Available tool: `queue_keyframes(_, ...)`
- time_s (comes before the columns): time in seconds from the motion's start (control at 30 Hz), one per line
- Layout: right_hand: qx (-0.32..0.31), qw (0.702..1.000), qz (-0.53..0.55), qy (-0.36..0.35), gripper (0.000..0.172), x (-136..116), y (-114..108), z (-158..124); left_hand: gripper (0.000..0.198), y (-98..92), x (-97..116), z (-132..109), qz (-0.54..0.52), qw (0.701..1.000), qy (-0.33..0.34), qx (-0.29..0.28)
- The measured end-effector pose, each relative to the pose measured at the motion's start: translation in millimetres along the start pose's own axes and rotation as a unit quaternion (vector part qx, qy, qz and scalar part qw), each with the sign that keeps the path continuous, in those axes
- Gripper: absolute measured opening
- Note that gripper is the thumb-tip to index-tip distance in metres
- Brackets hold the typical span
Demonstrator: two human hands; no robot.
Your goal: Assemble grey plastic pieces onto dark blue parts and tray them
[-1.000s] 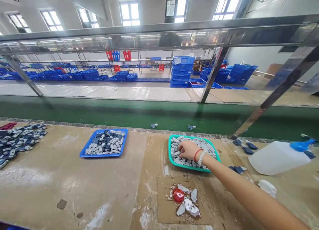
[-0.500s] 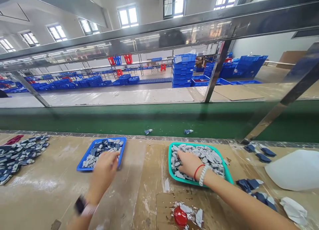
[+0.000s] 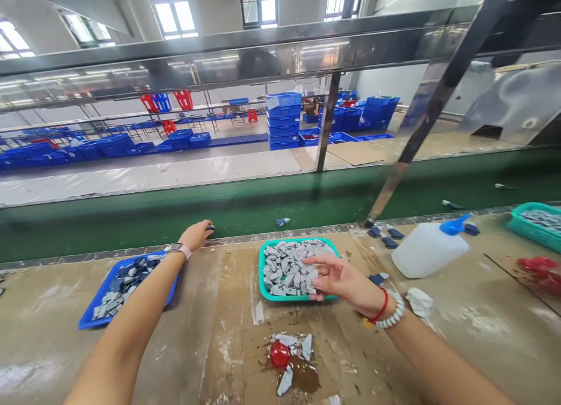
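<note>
Stained workbench (image 3: 219, 335), right hand (image 3: 339, 279) open above a teal tray (image 3: 261, 276), left hand (image 3: 196, 234) curled, grip unclear.

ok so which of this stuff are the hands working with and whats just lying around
Being handled: right hand over teal tray of grey pieces; left hand above green conveyor belt; blue tray under left forearm.

Lying about: white spray bottle, red object on cardboard, dark blue pieces.

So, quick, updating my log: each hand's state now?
Left hand: closed, seemingly pinching a small dark piece.
Right hand: open, empty, over the teal tray.
</note>
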State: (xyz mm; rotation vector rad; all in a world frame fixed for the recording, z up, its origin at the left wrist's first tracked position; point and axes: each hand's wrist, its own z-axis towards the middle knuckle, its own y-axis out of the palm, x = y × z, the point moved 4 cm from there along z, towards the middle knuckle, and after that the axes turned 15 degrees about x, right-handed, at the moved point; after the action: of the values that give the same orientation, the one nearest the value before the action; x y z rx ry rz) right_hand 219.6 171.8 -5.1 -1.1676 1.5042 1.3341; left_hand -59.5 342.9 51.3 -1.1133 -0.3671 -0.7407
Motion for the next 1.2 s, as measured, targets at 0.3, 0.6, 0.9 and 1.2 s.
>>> queue_keyframes(0.3, 0.095, 0.978, -0.166, -0.088, 0.023, 54.6, -32.8, -79.7, 0.057, -44.3, -28.5, -116.2, -0.076, 0.993, -0.094, -0.005)
queue_keyframes(0.6, 0.162, 0.783, -0.569, -0.193, 0.023, 82.0, -40.6, -108.0, 0.045, -30.7, -12.0, -306.9, -0.309, 0.89, -0.334, -0.009)
queue_keyframes(0.9, 0.086, 0.759, -0.59, -0.263, 0.024, 74.3, -37.8, -103.8, 0.042, -8.3, 41.7, -326.2, -0.484, 0.776, -0.404, 0.019)
queue_keyframes(1.2, 0.051, 0.773, -0.543, -0.324, 0.03, 95.0, 32.5, -130.7, 0.041, 22.8, 59.0, -324.1, -0.514, 0.749, -0.411, -0.073)
